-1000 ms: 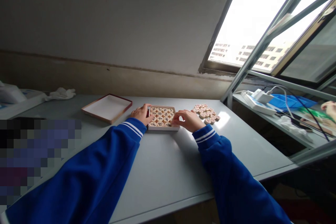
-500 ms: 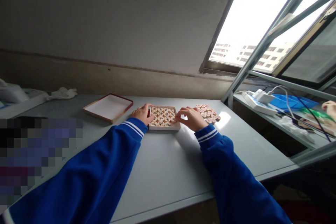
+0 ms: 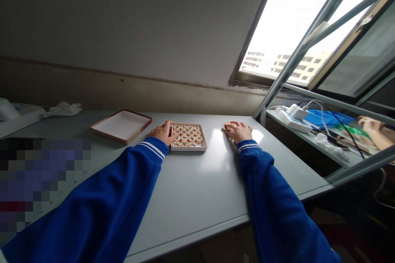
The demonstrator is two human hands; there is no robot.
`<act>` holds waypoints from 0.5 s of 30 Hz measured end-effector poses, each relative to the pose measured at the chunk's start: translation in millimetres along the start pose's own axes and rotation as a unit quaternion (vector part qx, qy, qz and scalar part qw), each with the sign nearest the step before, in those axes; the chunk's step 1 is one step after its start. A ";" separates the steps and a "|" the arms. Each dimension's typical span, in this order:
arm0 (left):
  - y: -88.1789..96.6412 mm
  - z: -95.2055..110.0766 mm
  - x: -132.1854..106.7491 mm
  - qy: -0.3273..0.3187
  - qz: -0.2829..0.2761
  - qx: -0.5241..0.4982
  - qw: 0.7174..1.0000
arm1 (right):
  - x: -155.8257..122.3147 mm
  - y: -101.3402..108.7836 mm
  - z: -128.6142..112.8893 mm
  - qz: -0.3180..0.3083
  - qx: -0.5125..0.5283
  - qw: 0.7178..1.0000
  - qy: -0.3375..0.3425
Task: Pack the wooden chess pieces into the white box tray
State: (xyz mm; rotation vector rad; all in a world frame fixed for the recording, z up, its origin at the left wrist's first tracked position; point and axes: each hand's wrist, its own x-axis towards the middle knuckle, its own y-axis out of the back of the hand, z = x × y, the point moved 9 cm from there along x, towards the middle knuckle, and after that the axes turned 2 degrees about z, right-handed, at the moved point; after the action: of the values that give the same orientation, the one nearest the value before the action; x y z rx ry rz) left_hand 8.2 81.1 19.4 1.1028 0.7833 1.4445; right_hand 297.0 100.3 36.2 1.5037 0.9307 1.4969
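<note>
Plainly, the smooth grey table (image 3: 191, 197) stands against a two-tone wall (image 3: 135, 28), with glare from the window (image 3: 268, 37) at right. White plugs and cables (image 3: 298, 111) lie on a side shelf. The shallow box (image 3: 189, 149) sits mid-table, its front wall roughly along the table's back edge; it shows broader sideways than deep, but the slanting view leaves its true long axis uncertain. Its round pieces (image 3: 191, 133) lie in rows, characters upward. The left hand (image 3: 162, 132) touches the box's left side — thumb and fingers well parted. The right hand (image 3: 238, 132), fingers curved, covers the loose pieces (image 3: 227, 125) — whether it grips one, I cannot tell.
</note>
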 end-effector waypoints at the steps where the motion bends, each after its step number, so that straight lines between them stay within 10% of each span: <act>1: 0.1 0.1 0.0 -0.001 0.002 0.000 1.000 | 0.0 1.0 -3.1 0.011 0.007 1.000 0.013; 9: -0.4 1.3 0.7 -0.012 0.001 -0.011 1.000 | 2.3 12.2 -26.0 -0.019 0.091 0.992 0.087; 15: -0.8 0.3 1.0 -0.005 0.000 -0.008 1.000 | -21.2 46.2 -94.2 -0.061 0.298 0.913 0.271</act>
State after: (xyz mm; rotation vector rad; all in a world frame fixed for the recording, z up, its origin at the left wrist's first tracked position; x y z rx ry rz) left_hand 8.8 82.2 19.0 1.0977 0.7640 1.4423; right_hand 200.6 66.1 67.6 1.3992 1.9149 1.6534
